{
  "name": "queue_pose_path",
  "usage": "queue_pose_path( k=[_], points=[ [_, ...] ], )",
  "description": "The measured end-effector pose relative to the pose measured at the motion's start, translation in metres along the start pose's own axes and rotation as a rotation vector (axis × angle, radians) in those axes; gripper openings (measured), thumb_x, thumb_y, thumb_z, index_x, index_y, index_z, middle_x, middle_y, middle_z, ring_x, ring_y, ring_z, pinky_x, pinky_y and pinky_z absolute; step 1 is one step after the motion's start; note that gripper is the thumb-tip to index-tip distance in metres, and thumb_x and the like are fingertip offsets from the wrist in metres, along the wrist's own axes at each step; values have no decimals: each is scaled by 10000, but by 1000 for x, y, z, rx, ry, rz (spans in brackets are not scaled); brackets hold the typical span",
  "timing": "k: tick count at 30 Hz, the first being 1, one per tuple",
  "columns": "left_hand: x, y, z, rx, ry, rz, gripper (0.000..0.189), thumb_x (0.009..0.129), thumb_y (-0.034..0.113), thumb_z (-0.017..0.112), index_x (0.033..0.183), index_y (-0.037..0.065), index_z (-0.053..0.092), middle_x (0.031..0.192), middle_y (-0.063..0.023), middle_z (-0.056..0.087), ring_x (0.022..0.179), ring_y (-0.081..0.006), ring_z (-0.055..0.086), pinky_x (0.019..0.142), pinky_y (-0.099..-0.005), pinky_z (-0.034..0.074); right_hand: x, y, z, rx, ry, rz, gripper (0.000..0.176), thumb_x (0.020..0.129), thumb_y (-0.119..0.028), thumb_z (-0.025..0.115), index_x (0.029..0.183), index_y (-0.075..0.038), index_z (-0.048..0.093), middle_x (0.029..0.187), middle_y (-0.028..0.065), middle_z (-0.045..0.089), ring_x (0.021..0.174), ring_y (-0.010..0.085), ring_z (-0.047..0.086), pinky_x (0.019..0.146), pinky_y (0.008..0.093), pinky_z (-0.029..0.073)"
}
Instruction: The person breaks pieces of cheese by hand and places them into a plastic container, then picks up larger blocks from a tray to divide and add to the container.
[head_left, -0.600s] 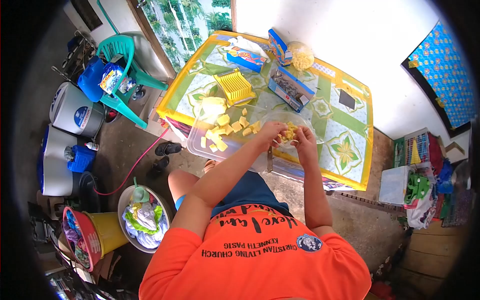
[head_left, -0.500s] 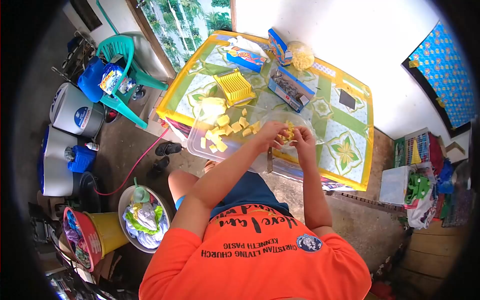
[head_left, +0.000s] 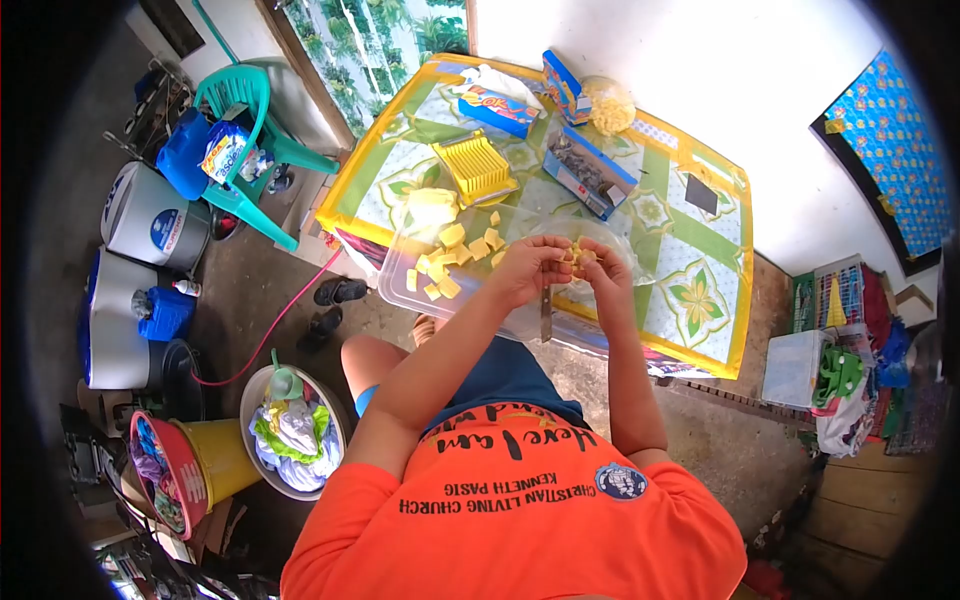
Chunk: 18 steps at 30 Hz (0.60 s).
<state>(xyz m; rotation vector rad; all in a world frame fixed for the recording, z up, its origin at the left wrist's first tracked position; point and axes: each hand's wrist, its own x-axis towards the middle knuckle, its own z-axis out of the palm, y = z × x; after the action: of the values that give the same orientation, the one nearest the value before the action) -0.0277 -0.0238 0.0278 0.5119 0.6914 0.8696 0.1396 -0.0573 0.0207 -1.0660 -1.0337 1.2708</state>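
My left hand (head_left: pixel 533 270) and my right hand (head_left: pixel 608 278) meet over the near edge of the table, fingers pinched together around a small yellow dough-like piece (head_left: pixel 576 256). Its exact shape is partly covered by the fingers. Beneath them is a clear plastic bowl (head_left: pixel 640 258). A knife (head_left: pixel 546 316) lies just below my left hand, its blade pointing toward me. To the left, a clear plastic tray (head_left: pixel 398 288) holds several yellow chunks (head_left: pixel 452 237) and a larger pale yellow lump (head_left: pixel 432 207).
Behind the tray stands a yellow ridged plastic rack (head_left: pixel 474 168). Blue boxes (head_left: pixel 590 172) and a round container of yellow pieces (head_left: pixel 608 106) sit farther back on the patterned tablecloth (head_left: pixel 690 300). A green chair (head_left: pixel 240 95) and a laundry basin (head_left: pixel 335 440) are on the left.
Both hands have drawn closer together around the yellow piece, and my left hand has shifted slightly. The whole view has moved a little; the tray and boxes stay put on the table.
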Motion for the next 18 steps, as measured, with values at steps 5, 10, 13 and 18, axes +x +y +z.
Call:
queue_pose_path(
  k=[5,10,13,18],
  points=[
    [-13,9,-7,-25,5,67,170,908,129,573,1047,36,601,851,-61,647,702,-131,640,632,-295,569,-11,-25,15,164,-12,18,276,873,-66,604,1139,6,593,1045,59,627,869,119,606,763,271,510],
    [-32,18,-5,13,14,134,182,914,144,575,1058,33,593,847,-64,653,653,-121,636,593,-271,569,-17,-31,20,253,-74,87,264,870,-56,603,1126,7,597,1034,71,635,899,149,621,771,284,520],
    [-43,21,-5,30,-1,153,186,910,147,585,1052,27,593,849,-68,654,654,-116,635,583,-258,563,-21,-36,28,323,-75,105,259,865,-49,609,1116,14,598,1018,78,639,904,164,627,761,286,528],
    [-60,25,1,53,31,169,203,901,167,608,1039,19,599,840,-63,644,656,-106,623,584,-245,549,-26,-40,36,268,-76,120,260,856,-36,618,1109,22,596,1009,79,637,891,168,633,755,287,533]
  ],
)
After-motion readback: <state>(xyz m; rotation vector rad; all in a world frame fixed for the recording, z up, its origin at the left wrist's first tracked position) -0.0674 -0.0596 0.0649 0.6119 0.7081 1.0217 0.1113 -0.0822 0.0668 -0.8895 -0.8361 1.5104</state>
